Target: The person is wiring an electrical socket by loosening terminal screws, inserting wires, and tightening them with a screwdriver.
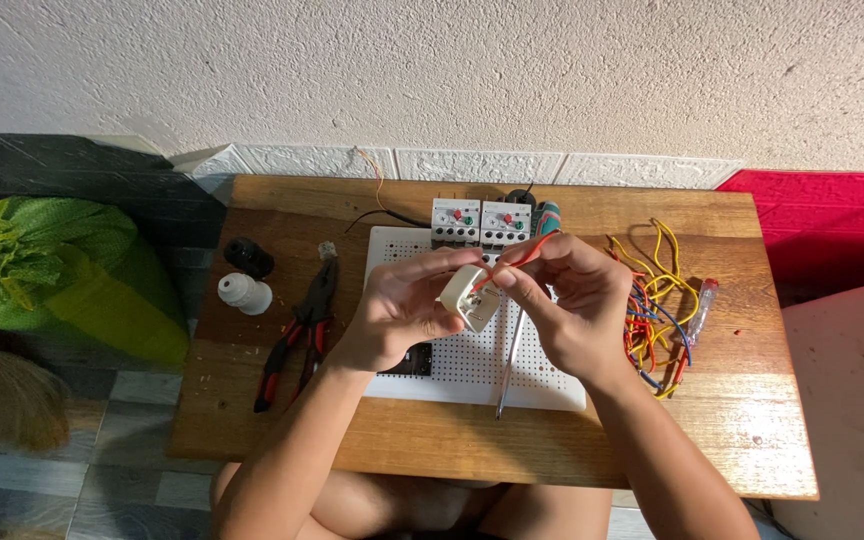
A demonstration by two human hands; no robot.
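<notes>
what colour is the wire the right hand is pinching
Red, seen in the head view: the right hand pinches the wire at the white block.

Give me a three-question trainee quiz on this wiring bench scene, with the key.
1. True or false: the left hand holds the small white switch block.
2. Which lies left of the white perforated board? A) pliers B) wire bundle C) red mat
3. Fill in: the right hand pinches a ___ wire at the block.

Key
1. True.
2. A: the red-handled pliers; the loose coloured wires lie to the right.
3. Red.
</notes>
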